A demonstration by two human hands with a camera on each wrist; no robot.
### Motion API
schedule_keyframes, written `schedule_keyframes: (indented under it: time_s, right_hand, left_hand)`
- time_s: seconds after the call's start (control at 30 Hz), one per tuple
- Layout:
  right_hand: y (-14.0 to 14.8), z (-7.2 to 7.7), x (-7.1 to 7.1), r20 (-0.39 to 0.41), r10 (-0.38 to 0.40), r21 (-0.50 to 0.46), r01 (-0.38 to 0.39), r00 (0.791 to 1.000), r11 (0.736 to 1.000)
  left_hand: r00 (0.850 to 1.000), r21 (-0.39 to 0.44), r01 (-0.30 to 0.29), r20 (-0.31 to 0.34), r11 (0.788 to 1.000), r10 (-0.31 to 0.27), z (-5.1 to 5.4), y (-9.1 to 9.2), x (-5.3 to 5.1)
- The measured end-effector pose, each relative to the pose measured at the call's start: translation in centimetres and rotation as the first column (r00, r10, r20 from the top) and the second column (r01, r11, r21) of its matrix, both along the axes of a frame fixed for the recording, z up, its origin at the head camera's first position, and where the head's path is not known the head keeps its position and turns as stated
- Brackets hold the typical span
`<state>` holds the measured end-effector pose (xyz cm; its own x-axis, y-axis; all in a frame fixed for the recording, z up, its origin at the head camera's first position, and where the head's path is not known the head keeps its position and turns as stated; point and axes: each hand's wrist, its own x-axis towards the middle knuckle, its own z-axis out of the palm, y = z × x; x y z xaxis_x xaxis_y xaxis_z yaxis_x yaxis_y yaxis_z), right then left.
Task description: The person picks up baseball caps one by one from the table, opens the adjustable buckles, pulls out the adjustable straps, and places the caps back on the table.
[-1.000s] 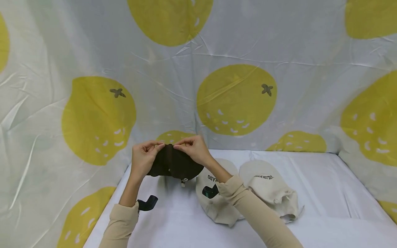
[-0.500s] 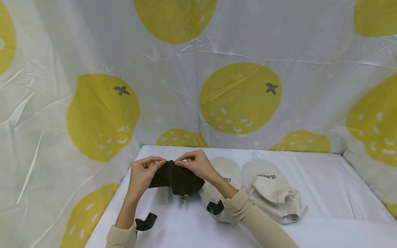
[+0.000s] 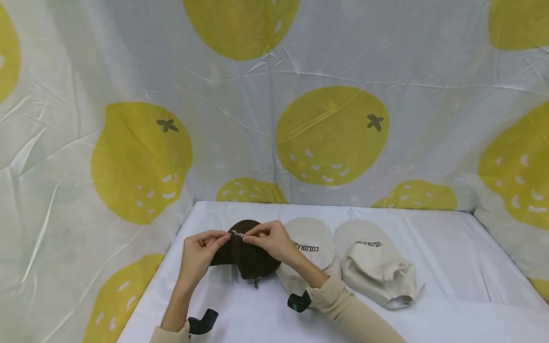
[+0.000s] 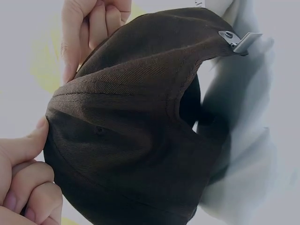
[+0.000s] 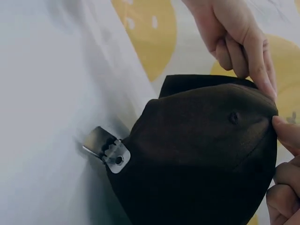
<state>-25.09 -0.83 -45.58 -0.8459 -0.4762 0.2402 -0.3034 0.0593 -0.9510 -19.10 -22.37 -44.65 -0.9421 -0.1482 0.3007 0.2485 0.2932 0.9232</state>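
A dark brown baseball cap [image 3: 259,259] is held in both hands over the left part of the white surface, its brim [image 3: 243,224] pointing away. My left hand [image 3: 197,255] pinches the crown between thumb and fingertips. Close beside that grip, my right hand [image 3: 272,240] pinches the same crown. The left wrist view shows a raised fold of the cap [image 4: 122,117] between the two grips and an opening at its back. A metal strap clasp [image 5: 118,157] hangs at the near edge. Whether the cap touches the surface, I cannot tell.
Two beige caps with dark lettering lie to the right: one [image 3: 306,231] partly behind my right hand and wrist, the other [image 3: 377,271] beyond it. A white curtain [image 3: 240,109] printed with lemons closes off the back and sides of the white table surface [image 3: 446,267].
Both hands have lowered the brown cap toward the surface, keeping their pinches. Its brim and pale lettering now show beyond my fingers. The beige caps have stayed in place.
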Motion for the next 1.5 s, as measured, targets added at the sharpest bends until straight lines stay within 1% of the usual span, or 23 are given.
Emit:
schedule_keyframes:
  time_s: [0.17,0.37,0.53,0.7,0.87,1.03,1.27,1.5]
  right_hand:
    - [-0.4,-1.0,0.6,0.015,-0.016,-0.006,0.017,1.000,1.000]
    - [-0.9,-2.2,1.2,-0.001,-0.011,-0.033,0.011,1.000,0.999]
    - [-1.2,-2.8,1.4,-0.027,-0.030,-0.046,0.029,0.999,0.999]
    - [-1.4,-3.4,1.6,-0.030,-0.037,-0.044,0.036,0.999,0.998]
    - [-1.6,-4.0,1.8,-0.012,-0.040,-0.035,0.039,0.999,0.999]
    - [-1.7,-4.0,2.0,-0.020,-0.044,-0.031,0.044,0.999,0.999]
    - [-1.6,-3.8,2.4,-0.023,-0.043,-0.015,0.042,0.999,0.999]
    - [-0.5,-3.3,2.8,0.020,-0.034,-0.045,0.035,0.999,0.998]
  left_hand:
    - [1.000,0.024,0.003,0.026,1.000,-0.003,-0.9,-0.2,0.5]
    - [0.999,0.043,-0.024,0.048,0.999,0.022,-2.0,-0.6,1.0]
    - [0.998,0.040,-0.028,0.049,0.999,0.026,-2.5,-0.7,1.1]
    - [0.997,0.037,-0.026,0.067,0.999,0.024,-2.7,-0.8,1.2]
    - [0.998,0.015,-0.011,0.064,1.000,0.010,-3.0,-0.8,1.4]
    - [0.997,0.008,0.000,0.078,1.000,-0.001,-3.0,-1.1,1.5]
    - [0.995,-0.034,0.027,0.099,0.999,-0.024,-2.7,-1.6,2.0]
    - [0.991,-0.041,0.038,0.131,0.998,-0.032,-2.1,-1.6,2.5]
